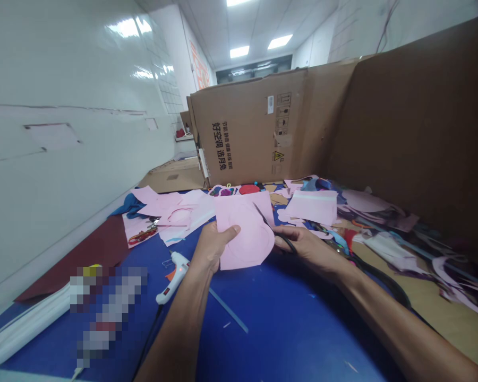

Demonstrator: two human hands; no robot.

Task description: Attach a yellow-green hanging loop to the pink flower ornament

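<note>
Between my hands is a pink sheet [245, 239] with a rounded outline drawn on it, held above the blue table surface [287, 318]. My left hand [214, 244] pinches its left side, the thumb lying on top and the other fingers hidden underneath. At the right edge, my right hand [295, 244] is closed around the dark handles of a pair of scissors [262, 213]. The blades point up and to the left across the sheet. The sheet's right side has a curved cut edge below the scissors.
A white glue gun [174, 278] lies left of my left forearm. Pink sheets [191, 212] and scraps are spread behind, with another pair of scissors [143, 233] having red handles. Cardboard panels [255, 132] stand at the back and right. Offcuts [394, 249] clutter the right side.
</note>
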